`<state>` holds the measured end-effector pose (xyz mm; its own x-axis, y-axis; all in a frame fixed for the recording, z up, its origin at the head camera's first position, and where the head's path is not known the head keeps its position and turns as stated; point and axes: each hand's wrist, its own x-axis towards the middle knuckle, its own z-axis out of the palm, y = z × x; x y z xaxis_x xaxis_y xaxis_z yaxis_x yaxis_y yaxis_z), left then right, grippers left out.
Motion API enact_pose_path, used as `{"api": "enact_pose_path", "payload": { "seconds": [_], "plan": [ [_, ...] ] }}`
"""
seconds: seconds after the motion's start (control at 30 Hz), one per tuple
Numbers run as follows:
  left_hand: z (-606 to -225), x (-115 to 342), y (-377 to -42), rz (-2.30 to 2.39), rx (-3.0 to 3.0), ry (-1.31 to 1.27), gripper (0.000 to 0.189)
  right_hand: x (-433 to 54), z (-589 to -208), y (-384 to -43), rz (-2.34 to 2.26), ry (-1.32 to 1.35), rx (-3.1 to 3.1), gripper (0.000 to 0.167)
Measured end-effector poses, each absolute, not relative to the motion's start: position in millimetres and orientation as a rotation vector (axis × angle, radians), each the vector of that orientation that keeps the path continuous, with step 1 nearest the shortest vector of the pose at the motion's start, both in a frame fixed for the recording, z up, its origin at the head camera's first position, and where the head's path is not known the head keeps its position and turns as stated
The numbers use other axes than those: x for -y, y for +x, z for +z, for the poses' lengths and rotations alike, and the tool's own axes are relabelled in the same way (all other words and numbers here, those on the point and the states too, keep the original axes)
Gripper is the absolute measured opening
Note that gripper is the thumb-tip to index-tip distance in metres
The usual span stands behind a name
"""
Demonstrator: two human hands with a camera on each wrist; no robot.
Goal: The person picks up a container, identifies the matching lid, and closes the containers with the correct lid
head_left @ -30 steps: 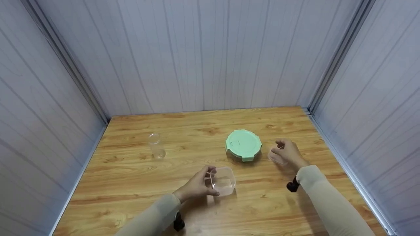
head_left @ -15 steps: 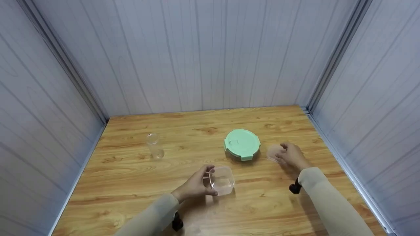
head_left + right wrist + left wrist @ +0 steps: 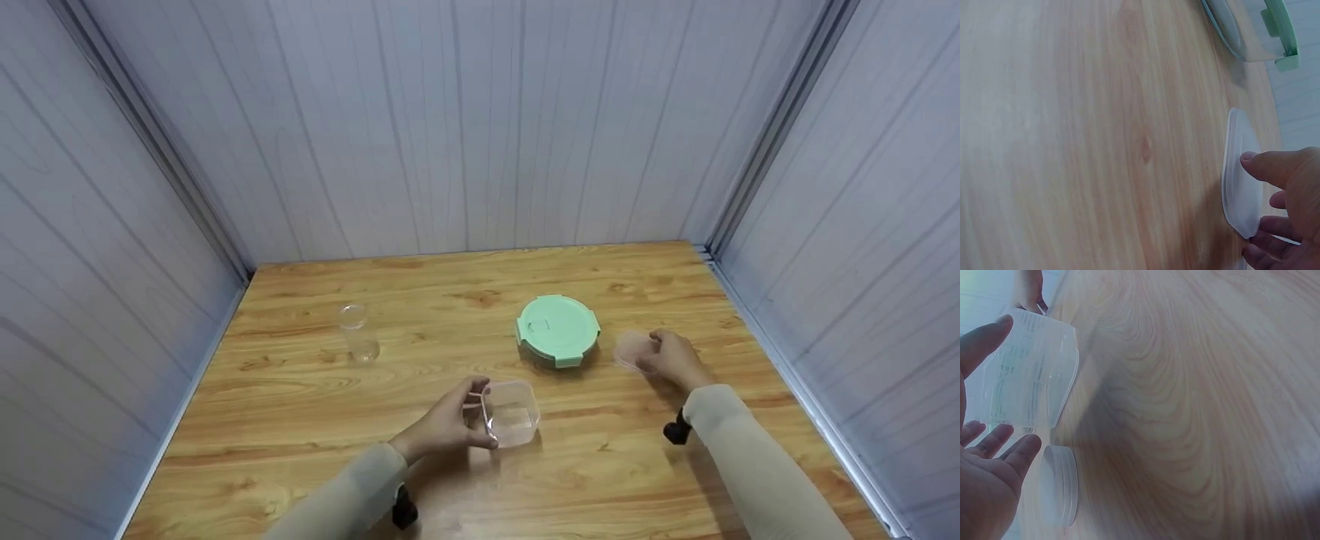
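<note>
In the head view my left hand (image 3: 442, 427) grips a clear plastic food container (image 3: 514, 416) by its left side, thumb on the near side and fingers round the far one. The left wrist view shows the thumb over the see-through wall of this container (image 3: 1030, 371). Further right, a thin translucent lid (image 3: 630, 349) lies close over the table. My right hand (image 3: 675, 364) is at the lid's right edge. In the right wrist view its thumb overlaps the top of the lid (image 3: 1244, 174), and loosely bent fingers are by its lower corner.
A round glass bowl with a pale green clip-on lid (image 3: 557, 328) stands between the two hands, further back. A clear cylindrical cup (image 3: 360, 337) is at the left. Panelled walls (image 3: 465, 135) enclose the wooden table (image 3: 300, 450) at the back and sides.
My right hand has drawn back slightly to the right and down, uncovering more of the lid, which now looks flatter. The left hand and the container stay in place.
</note>
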<state>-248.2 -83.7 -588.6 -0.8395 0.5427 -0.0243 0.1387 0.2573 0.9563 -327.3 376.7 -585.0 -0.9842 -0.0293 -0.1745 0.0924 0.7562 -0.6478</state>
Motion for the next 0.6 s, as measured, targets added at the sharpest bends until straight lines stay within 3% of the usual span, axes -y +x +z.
{"api": "enact_pose_path", "payload": {
  "seconds": [0.6],
  "plan": [
    [-579.6, 93.2, -253.2, 1.619, -2.198, 0.597, 0.1, -375.6, -578.3, -332.5, -0.98, 0.049, -2.8, 0.076]
  ]
}}
